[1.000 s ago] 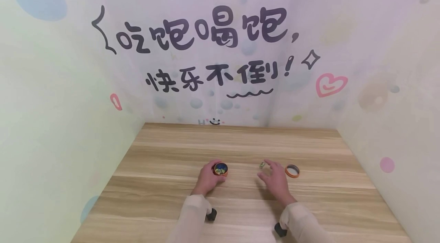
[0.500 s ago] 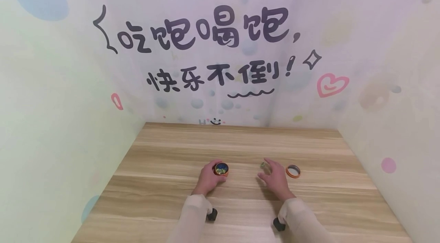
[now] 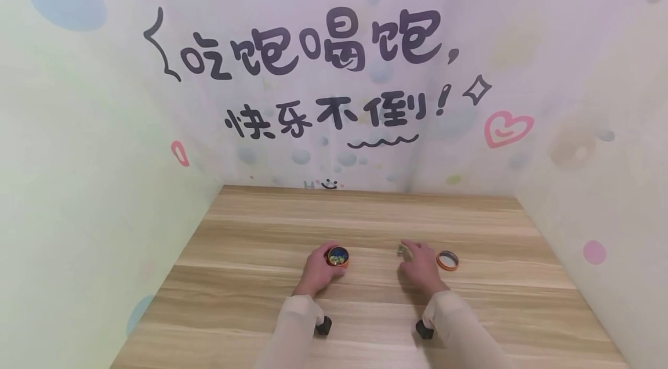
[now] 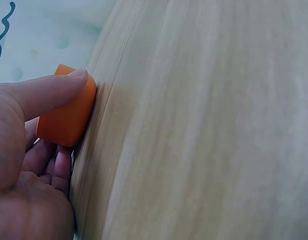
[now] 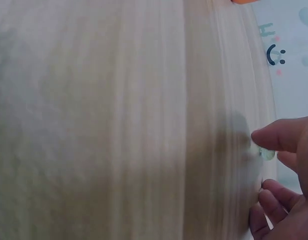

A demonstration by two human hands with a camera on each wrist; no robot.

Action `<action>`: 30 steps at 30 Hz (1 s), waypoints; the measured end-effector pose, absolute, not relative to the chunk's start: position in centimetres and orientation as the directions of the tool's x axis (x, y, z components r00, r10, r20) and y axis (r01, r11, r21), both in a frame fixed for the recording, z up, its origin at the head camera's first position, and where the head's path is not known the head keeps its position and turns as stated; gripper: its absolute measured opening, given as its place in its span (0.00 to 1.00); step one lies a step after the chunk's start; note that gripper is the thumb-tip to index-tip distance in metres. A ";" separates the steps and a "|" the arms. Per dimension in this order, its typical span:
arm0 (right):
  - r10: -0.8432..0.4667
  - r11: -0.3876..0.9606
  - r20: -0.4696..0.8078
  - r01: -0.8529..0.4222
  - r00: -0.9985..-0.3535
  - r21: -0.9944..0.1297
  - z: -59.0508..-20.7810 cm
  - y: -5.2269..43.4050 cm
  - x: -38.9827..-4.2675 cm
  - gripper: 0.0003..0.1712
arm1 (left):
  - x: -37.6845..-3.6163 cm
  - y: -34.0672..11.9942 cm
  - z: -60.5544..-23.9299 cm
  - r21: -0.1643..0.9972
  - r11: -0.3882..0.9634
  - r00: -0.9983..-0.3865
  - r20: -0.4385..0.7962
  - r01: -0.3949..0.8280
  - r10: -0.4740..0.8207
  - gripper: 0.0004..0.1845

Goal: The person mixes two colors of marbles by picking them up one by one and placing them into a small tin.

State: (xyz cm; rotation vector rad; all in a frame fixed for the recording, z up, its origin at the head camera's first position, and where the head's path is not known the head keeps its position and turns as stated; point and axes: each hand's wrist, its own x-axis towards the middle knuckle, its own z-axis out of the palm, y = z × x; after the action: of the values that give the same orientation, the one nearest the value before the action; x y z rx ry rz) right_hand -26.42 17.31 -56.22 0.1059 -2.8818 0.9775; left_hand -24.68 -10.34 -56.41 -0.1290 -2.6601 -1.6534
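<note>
My left hand (image 3: 318,267) grips a small orange round tin (image 3: 338,257) that stands on the wooden table (image 3: 365,218), with coloured beads showing inside it. In the left wrist view the thumb (image 4: 49,92) lies along the tin's orange wall (image 4: 66,115). My right hand (image 3: 420,267) rests low on the table to the right, its forefinger reaching a tiny pale bead (image 3: 399,250). In the right wrist view the bead (image 5: 267,154) sits just under the forefinger tip (image 5: 261,137), and the thumb stays apart from it. The tin's orange lid (image 3: 447,260) lies flat beside the right hand.
Printed walls close the table in at the back, left and right. Bare wood stretches behind the hands toward the back wall and in front toward the near edge. Black wrist-camera mounts (image 3: 322,325) sit under both sleeves.
The right hand has sunk onto the table and drawn its fingers in, the forefinger now at the bead. The left hand and the tin have stayed put.
</note>
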 end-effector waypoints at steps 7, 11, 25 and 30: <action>-0.053 0.831 0.132 -0.117 -0.990 -0.544 -56.1 17.5 -26.5 0.30 | -24.7 -10.3 -56.4 0.895 0.440 -0.997 0.055 0.077 0.062 0.35; -0.055 0.831 0.118 -0.111 -0.992 -0.545 -56.0 17.5 -26.4 0.28 | -24.7 -10.3 -56.4 0.893 0.443 -0.996 0.060 0.083 0.065 0.35; -0.026 0.796 0.213 -0.149 -0.977 -0.587 -56.4 17.7 -26.0 0.21 | -24.7 -10.3 -56.5 0.895 0.440 -0.996 0.048 0.076 0.073 0.35; -0.008 0.786 0.220 -0.142 -0.976 -0.602 -56.8 17.8 -26.0 0.19 | -24.6 -10.3 -56.5 0.897 0.436 -0.997 0.045 0.070 0.067 0.35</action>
State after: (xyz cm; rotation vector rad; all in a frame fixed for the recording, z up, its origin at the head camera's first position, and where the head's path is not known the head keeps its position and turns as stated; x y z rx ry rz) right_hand -25.98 17.76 -56.79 0.1180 -2.7714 0.9590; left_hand -24.64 -10.26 -56.51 -0.1266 -2.6600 -1.6614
